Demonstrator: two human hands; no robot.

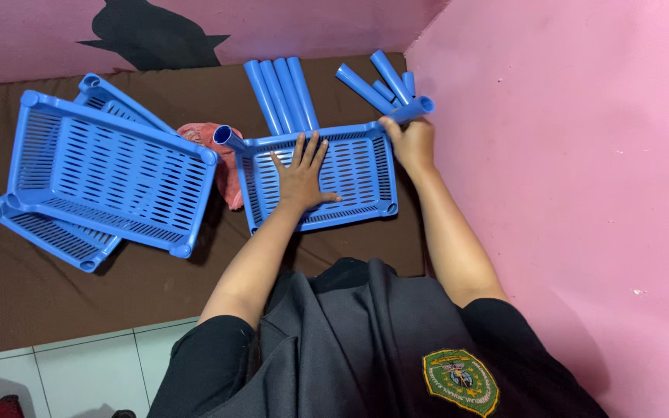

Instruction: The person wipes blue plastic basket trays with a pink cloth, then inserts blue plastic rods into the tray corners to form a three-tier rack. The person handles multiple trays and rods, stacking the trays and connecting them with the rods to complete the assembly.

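Left hand (pixel 301 174) lying open, fingers spread, pressing flat on blue slotted tray (pixel 350 203) near far right corner of brown mat (pixel 25 294). Right hand (pixel 412 141) closing around blue tube (pixel 413 109) at tray's far right corner. Loose blue tubes (pixel 282 94) lying along mat's far edge. Stacked blue trays (pixel 106 174) resting toward left edge.

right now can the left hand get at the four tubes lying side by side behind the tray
Probably yes. The left hand lies flat on the tray, and the four tubes sit just past its far rim with nothing between.
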